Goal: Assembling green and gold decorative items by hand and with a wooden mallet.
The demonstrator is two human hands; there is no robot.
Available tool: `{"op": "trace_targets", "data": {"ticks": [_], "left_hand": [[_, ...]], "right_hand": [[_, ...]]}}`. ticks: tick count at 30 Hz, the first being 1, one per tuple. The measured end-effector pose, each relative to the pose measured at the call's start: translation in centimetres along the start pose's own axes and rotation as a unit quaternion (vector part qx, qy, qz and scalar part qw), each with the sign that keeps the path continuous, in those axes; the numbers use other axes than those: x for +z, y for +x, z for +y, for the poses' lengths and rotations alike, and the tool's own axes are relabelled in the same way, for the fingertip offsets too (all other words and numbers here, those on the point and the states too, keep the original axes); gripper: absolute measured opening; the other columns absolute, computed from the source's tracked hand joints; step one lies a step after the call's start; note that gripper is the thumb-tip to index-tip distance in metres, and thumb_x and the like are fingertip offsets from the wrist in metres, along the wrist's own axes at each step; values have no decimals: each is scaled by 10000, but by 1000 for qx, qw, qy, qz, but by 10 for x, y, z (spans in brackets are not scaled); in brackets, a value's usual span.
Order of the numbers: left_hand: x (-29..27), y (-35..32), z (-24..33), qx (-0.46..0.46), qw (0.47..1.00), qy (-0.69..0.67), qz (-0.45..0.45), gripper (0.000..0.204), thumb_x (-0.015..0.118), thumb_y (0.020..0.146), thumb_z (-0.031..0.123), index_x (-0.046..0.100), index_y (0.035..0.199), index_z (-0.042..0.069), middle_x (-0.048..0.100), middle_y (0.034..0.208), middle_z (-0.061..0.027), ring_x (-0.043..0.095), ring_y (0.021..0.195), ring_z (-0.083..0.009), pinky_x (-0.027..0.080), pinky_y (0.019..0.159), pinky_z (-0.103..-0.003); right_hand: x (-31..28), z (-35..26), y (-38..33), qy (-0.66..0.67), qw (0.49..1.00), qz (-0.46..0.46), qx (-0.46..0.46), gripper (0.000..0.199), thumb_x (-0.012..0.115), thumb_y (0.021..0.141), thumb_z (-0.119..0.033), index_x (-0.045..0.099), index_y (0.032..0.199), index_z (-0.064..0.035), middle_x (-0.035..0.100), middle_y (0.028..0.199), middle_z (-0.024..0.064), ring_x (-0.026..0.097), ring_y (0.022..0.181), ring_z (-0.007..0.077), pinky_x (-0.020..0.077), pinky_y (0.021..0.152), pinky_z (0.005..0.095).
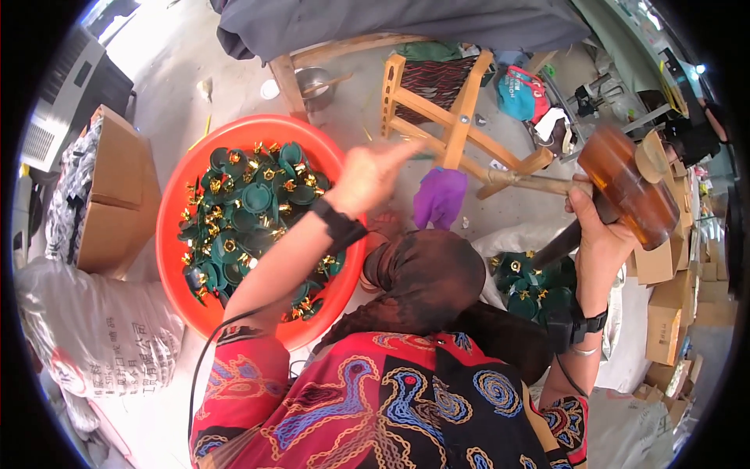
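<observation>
My right hand [600, 228] grips a mallet [630, 187] close to its amber, see-through brown head. The wooden handle runs left from that hand. Beneath it a dark rod [558, 244] slants down toward green parts in a white sack [522, 238]. My left hand [373, 178] is over the right rim of a red basin [173, 227], blurred by motion. One finger seems to point away to the right; whether anything is held is unclear. Dark green cup-shaped pieces [256, 198] with gold-coloured fittings fill the basin.
A wooden folding stool [437, 109] stands ahead, a purple cloth [440, 198] near it. Cardboard boxes [121, 195] and a stuffed white sack [98, 328] are on the left. More cartons [668, 313] line the right. A metal bowl [314, 84] sits beyond the basin.
</observation>
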State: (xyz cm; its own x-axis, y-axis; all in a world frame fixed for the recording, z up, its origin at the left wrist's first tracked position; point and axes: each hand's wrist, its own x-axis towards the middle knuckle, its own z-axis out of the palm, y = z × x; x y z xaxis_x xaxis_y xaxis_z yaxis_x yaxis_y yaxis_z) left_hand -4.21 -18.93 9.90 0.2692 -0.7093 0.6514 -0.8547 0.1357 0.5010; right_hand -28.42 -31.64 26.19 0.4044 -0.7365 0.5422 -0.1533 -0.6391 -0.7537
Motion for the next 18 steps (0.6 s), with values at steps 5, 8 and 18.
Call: {"op": "trace_targets", "data": {"ticks": [5,8,18], "left_hand": [[48,7,26,121,989,9,-87,431,573,657,30,630,1036,227,556,1130,-69,540,1018,-277,516,737,-335],[50,-3,24,115,990,14,-86,435,575,647,42,633,1032,237,551,1138,-73,534,1026,-294,511,755,-355],[49,2,27,132,987,32,-83,430,619,604,71,640,1013,203,542,1150,-94,520,1063,-315,470,815,-386]], "right_hand": [[12,-12,11,16,999,-20,19,531,716,687,-6,480,1162,14,573,1091,92,557,979,166,433,875,298],[21,-10,8,14,997,-74,32,470,703,701,-2,512,1131,8,594,1048,78,575,936,155,448,843,282],[55,4,19,-52,982,-167,-64,369,688,674,20,555,1019,18,641,901,94,631,796,173,498,702,285]]}}
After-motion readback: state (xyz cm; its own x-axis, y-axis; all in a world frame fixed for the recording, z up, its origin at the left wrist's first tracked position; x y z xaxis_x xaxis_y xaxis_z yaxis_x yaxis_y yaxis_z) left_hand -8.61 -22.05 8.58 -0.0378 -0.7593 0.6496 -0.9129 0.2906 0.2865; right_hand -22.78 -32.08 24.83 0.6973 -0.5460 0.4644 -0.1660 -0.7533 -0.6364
